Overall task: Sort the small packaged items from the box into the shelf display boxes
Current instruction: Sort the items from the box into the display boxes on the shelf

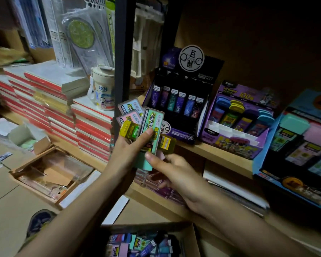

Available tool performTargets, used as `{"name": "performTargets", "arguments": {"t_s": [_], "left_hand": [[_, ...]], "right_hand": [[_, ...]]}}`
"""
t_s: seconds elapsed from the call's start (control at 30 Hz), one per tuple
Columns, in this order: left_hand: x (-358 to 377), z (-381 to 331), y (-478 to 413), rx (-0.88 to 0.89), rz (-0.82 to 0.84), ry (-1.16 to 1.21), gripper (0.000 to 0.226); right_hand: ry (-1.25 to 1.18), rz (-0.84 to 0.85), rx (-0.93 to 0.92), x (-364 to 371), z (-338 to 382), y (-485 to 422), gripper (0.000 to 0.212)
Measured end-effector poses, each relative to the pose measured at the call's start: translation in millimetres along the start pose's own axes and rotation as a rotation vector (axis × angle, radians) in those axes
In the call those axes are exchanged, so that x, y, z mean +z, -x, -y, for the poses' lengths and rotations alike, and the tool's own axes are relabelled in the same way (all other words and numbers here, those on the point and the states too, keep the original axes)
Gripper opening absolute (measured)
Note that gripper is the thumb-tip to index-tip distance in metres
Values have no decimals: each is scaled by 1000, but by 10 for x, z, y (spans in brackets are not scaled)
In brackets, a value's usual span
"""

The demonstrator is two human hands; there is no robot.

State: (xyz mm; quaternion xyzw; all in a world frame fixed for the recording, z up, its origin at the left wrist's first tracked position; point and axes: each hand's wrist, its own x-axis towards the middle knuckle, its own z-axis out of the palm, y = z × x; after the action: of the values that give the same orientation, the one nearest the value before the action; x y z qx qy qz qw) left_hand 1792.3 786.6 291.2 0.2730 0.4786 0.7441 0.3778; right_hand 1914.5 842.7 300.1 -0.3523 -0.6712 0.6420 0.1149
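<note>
My left hand [132, 147] grips a fan of small packaged items [137, 119]: mint, pink, blue and yellow packets, held up in front of the shelf. My right hand [172, 169] pinches the mint packet's lower end [145, 164], and a yellow packet [167, 142] shows just behind its fingers. Below, at the bottom edge, the cardboard box [191, 236] holds several more packets [141, 243]. On the wooden shelf [211, 151] stand three display boxes: a black-and-purple one [182, 101], a purple one [237, 123] and a blue one [295, 145] at the right.
Stacks of red-spined notebooks [59, 108] and a white cup [102, 89] fill the left shelf beside a black post [122, 52]. An open wooden-edged box [50, 173] and a small white carton [22, 136] lie on the floor. My shoe [39, 221] shows lower left.
</note>
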Motion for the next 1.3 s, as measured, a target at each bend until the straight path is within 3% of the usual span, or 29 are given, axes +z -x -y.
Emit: {"name": "performTargets", "arguments": {"t_s": [0.13, 0.23, 0.53, 0.77, 0.9, 1.07, 1.17, 1.3], "left_hand": [[182, 92, -49, -7, 16, 0, 48], [290, 121, -104, -35, 9, 59, 62], [588, 302, -158, -42, 58, 114, 47], [694, 359, -207, -79, -17, 134, 33], [762, 368, -198, -106, -22, 129, 36], [920, 478, -115, -82, -5, 122, 29], [1002, 568, -39, -91, 4, 97, 38], [1044, 652, 7, -69, 52, 41, 33]], "right_hand": [[-217, -15, 1, -143, -36, 46, 24], [-168, -74, -39, -271, -50, 98, 29], [-279, -138, -84, -632, -132, 295, 26], [-335, -340, -205, -965, -134, 427, 12], [-387, -456, -297, -1192, -119, 504, 13], [-225, -587, -375, -1551, -103, 618, 16], [105, -753, -512, -1913, 40, 745, 16], [489, -913, -647, -2350, 212, 916, 20]]}}
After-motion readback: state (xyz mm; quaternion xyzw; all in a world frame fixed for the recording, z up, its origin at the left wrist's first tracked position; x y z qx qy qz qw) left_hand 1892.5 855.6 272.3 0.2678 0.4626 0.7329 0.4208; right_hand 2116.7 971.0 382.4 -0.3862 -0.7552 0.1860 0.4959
